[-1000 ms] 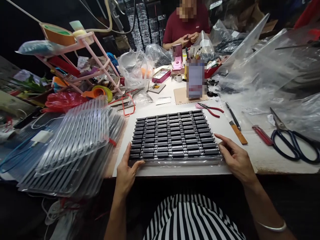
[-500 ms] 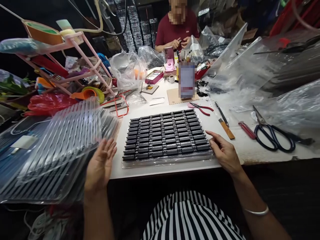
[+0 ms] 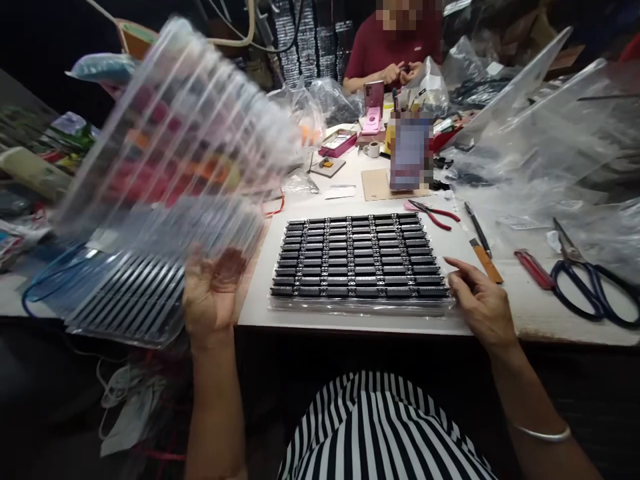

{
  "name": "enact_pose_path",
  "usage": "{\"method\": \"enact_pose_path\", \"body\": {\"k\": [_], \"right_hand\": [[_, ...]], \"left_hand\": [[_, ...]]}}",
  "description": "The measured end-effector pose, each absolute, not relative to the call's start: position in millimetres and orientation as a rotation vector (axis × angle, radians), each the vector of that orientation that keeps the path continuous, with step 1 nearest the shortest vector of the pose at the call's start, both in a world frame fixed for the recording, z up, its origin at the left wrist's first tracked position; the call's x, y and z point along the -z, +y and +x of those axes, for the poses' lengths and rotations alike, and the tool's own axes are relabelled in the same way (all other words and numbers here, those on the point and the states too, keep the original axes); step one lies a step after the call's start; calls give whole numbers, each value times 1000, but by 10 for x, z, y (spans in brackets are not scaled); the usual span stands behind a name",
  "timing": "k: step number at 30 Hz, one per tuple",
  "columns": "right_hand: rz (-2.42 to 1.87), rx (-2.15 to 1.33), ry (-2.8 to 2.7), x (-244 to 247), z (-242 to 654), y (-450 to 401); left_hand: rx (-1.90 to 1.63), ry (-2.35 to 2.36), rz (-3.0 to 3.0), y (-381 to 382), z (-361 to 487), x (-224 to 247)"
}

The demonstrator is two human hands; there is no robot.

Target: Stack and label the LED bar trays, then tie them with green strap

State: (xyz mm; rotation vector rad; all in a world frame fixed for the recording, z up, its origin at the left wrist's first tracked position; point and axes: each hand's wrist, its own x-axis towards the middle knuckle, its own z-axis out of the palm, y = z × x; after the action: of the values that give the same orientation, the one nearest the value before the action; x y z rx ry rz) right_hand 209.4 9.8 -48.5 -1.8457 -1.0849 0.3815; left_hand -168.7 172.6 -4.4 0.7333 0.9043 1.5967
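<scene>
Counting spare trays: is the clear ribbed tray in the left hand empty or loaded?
Empty. The clear tray, lifted and tilted in the left hand, shows background colours through its ribs; no black parts sit in it.

left hand (image 3: 215, 293) off stack — clear tray (image 3: 175, 140) lifted

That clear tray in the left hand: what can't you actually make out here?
- Head view: the clear ribbed tray is motion-blurred; its far edge cannot be traced.
- Left hand: fingertips hidden behind the tray, so its grip is unclear.
- Black parts on the filled tray: too small to identify.
- Phone screen: blurred out.
</scene>
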Motion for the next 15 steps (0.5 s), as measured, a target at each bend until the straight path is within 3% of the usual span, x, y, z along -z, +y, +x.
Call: {"method": "enact_pose_path", "body": {"k": [6,11,15], "right_hand": [[-1635,-198,-1006,105,2085,360],[-1247,-724,-942,-286,2005,650],[-1483,-793,-881,-223,2042,681]], "left_hand": [[-1428,914,702,1666,-1775,-69],[-1216,954,851,1669,-1630,-1],[-1243,1192,1068,1707,-1582,240]]}}
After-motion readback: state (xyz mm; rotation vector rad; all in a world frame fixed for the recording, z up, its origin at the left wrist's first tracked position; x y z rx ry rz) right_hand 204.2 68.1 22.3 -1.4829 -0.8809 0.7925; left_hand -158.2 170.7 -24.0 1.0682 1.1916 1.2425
